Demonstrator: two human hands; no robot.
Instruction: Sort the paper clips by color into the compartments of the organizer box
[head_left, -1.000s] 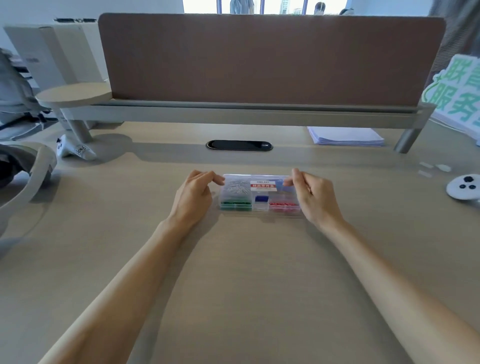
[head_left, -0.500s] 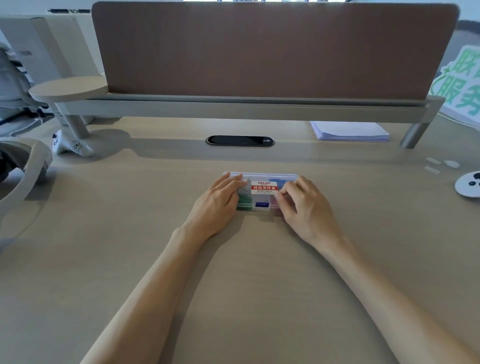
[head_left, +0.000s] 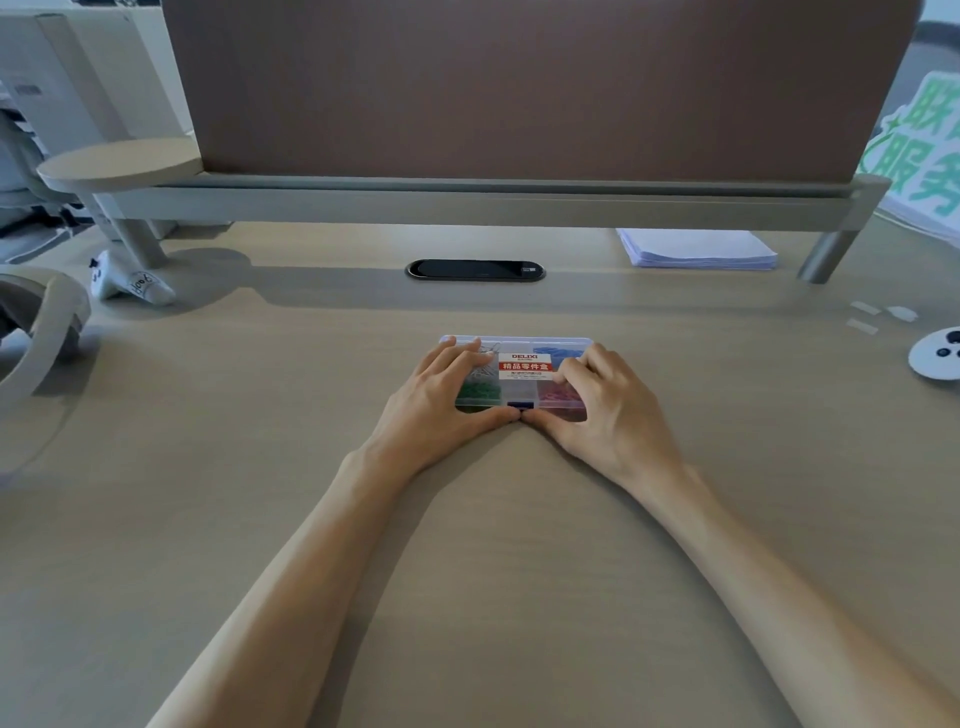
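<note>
The clear organizer box (head_left: 523, 364) lies on the desk with its lid down and a red label on top. Through the lid I see silver clips (head_left: 487, 357), blue clips (head_left: 560, 352), green clips (head_left: 480, 391) and pink clips (head_left: 558, 396) in separate compartments. My left hand (head_left: 441, 408) holds the box's left half, fingers on the lid and thumb along the front edge. My right hand (head_left: 610, 410) holds the right half the same way, fingers curled on the lid. Both thumb tips meet at the blue latch (head_left: 521, 404).
A brown divider panel (head_left: 519, 88) on a rail closes the back of the desk. A paper stack (head_left: 696, 248) lies back right, a black cable slot (head_left: 475, 270) behind the box. White controllers sit at the right edge (head_left: 935, 356) and far left (head_left: 130, 283), beside a headset (head_left: 36, 332).
My hands moved from the box's two ends onto its lid, and the thumbs came together at the front latch. The view has moved closer to the desk.
</note>
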